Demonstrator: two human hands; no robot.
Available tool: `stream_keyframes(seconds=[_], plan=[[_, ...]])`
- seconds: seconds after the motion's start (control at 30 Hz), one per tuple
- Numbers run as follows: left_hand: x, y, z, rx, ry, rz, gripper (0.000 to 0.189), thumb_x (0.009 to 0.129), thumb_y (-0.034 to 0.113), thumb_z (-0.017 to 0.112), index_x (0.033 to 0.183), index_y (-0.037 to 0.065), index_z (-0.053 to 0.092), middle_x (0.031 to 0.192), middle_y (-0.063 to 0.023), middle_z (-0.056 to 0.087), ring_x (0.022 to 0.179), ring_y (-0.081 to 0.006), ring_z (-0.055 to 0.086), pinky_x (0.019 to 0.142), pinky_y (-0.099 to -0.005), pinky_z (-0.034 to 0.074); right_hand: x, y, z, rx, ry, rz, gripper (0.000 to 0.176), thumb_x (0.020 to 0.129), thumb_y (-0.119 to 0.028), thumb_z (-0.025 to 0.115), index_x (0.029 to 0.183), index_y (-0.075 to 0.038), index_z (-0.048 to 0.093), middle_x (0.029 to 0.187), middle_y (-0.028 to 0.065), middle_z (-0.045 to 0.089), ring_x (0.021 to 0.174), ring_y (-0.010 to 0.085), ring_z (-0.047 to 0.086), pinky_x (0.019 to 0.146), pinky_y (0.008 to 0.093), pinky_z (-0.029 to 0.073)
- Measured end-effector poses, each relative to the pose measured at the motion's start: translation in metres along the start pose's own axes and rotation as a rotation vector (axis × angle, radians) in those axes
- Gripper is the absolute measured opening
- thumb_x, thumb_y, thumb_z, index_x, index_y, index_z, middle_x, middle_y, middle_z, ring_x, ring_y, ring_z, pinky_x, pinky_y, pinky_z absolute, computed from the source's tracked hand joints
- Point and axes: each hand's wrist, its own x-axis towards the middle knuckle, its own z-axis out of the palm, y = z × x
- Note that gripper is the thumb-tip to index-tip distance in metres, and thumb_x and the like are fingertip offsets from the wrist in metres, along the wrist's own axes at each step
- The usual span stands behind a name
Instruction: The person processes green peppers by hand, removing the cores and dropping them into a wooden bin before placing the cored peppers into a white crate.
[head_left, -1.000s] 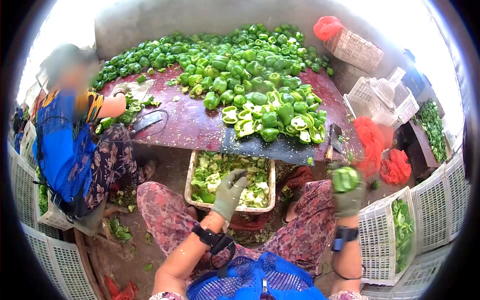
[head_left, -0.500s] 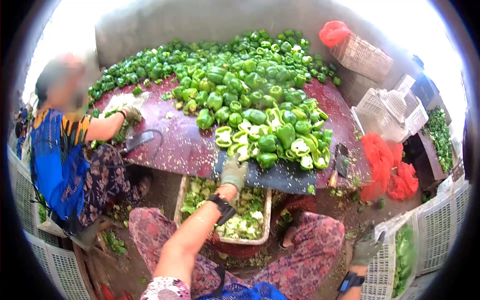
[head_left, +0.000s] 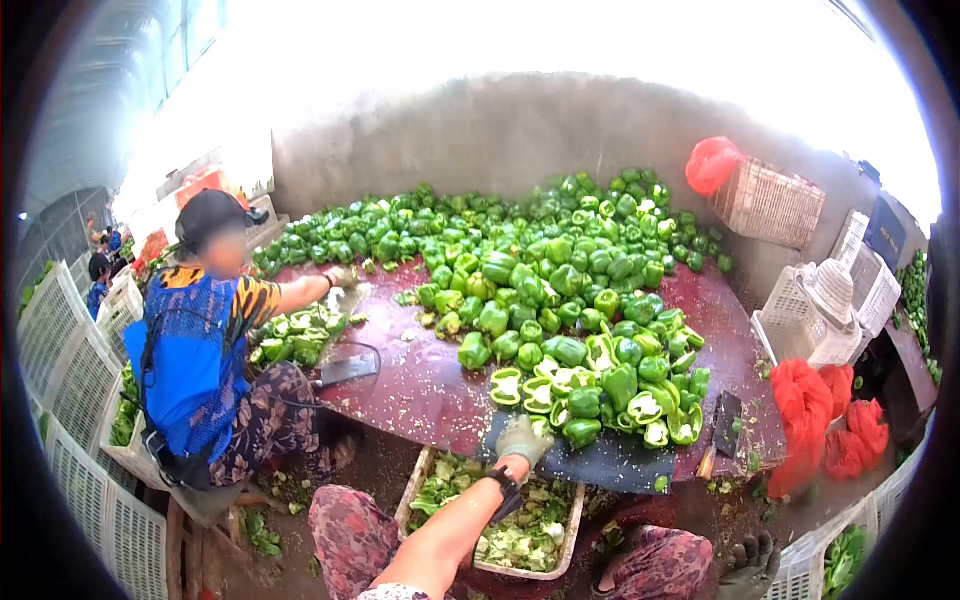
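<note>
Green peppers (head_left: 510,270) heaped along table's (head_left: 420,375) back edge, spilling fwd to dark mat (head_left: 610,470) at front edge; cut halves (head_left: 507,387) lie nr mat's back edge. L hand (head_left: 524,440), gloved, is at mat's left end, just beside halves; can't tell if it's gripping any. R hand (head_left: 752,570), gloved, is low, below front-right corner, fingers loosely spread, nr white crate (head_left: 800,568). Cleaver (head_left: 727,425) nr front-right corner. Scrap bin (head_left: 577,525) w/ trimmings under front edge. Co-worker (head_left: 185,370) at left edge.
</note>
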Motion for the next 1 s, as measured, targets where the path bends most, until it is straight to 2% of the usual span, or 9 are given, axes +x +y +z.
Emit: stream_keyframes(seconds=[0.13,0.23,0.3,0.37,0.4,0.53,0.63,0.9,1.0], plan=[[-0.061,0.003,-0.024,-0.648,-0.23,0.199,0.068,0.074,0.032,0.081,0.128,0.004,0.053,0.109,-0.0115,0.066,0.095,-0.0186,0.064,0.083,-0.0287,0.052,-0.025,-0.015,0.057,0.185,-0.273,0.278,0.045,0.092,-0.037,0.053,0.127,-0.01,0.053,0.114,0.0153,0.06,0.099,0.0289,0.061,0.083,0.038,0.052],[-0.134,0.023,-0.056,-0.845,-0.527,0.412,0.067,0.072,0.035,0.082,0.125,0.006,0.055,0.118,-0.0131,0.061,0.109,-0.0216,0.058,0.098,-0.0374,0.047,-0.04,0.006,0.099,0.563,-0.845,0.336,0.052,0.097,-0.03,0.045,0.142,-0.008,0.034,0.136,0.017,0.044,0.121,0.0318,0.048,0.099,0.0429,0.046],[-0.171,0.02,-0.055,-0.831,-0.544,0.581,0.066,0.075,0.032,0.081,0.128,0.005,0.053,0.119,-0.0108,0.06,0.11,-0.0187,0.056,0.098,-0.0329,0.044,-0.061,0.017,0.139,0.243,-0.773,0.351,0.051,0.1,-0.022,0.037,0.145,-0.004,0.025,0.141,0.0163,0.036,0.127,0.0353,0.04,0.108,0.0498,0.036],[-0.202,0.009,-0.045,-0.811,-0.567,0.667,0.065,0.078,0.025,0.08,0.13,0.002,0.049,0.117,-0.0083,0.06,0.108,-0.015,0.054,0.096,-0.0294,0.044,-0.041,0.093,0.141,-0.697,-0.939,-0.569,0.047,0.099,-0.022,0.038,0.142,-0.005,0.031,0.137,0.0148,0.041,0.128,0.0355,0.038,0.114,0.0511,0.025],[-0.211,0.0,-0.038,-0.812,-0.573,0.692,0.066,0.079,0.023,0.079,0.132,0.002,0.047,0.117,-0.0072,0.06,0.108,-0.0138,0.054,0.096,-0.0289,0.044,-0.031,0.135,0.136,-0.763,-0.896,-0.72,0.047,0.096,-0.021,0.043,0.14,-0.007,0.034,0.134,0.0124,0.043,0.129,0.0309,0.036,0.116,0.0502,0.022],[-0.245,-0.015,-0.065,-1.072,-0.726,0.547,0.065,0.082,0.019,0.076,0.135,0.001,0.043,0.118,-0.0044,0.058,0.106,-0.0118,0.053,0.093,-0.0274,0.044,-0.065,0.121,0.152,-0.668,-0.863,-0.603,0.049,0.09,-0.025,0.048,0.135,-0.005,0.039,0.128,0.0094,0.049,0.126,0.0237,0.041,0.116,0.0472,0.023],[-0.248,-0.028,-0.062,-1.117,-0.759,0.43,0.061,0.082,0.017,0.076,0.132,0.001,0.045,0.116,-0.0035,0.058,0.105,-0.0109,0.054,0.091,-0.0267,0.046,-0.073,0.092,0.178,0.625,-0.589,0.631,0.039,0.092,-0.044,0.053,0.097,-0.007,0.065,0.084,0.005,0.066,0.074,0.0186,0.063,0.069,0.0305,0.053],[-0.261,-0.03,-0.084,-1.069,-0.704,0.486,0.06,0.078,0.023,0.08,0.128,0.004,0.052,0.107,-0.0008,0.061,0.097,-0.0094,0.056,0.084,-0.0248,0.047,-0.108,0.064,0.194,0.691,-0.587,0.597,0.032,0.092,-0.041,0.056,0.085,-0.01,0.063,0.077,0.0029,0.063,0.071,0.0167,0.06,0.064,0.0304,0.049],[-0.261,-0.035,-0.09,-1.07,-0.676,0.471,0.061,0.077,0.026,0.081,0.127,0.005,0.053,0.106,-0.0003,0.061,0.095,-0.0092,0.057,0.083,-0.0243,0.047,-0.114,0.059,0.198,0.665,-0.627,0.534,0.03,0.094,-0.036,0.054,0.101,-0.008,0.061,0.085,0.0037,0.062,0.077,0.0163,0.06,0.069,0.0307,0.049]])
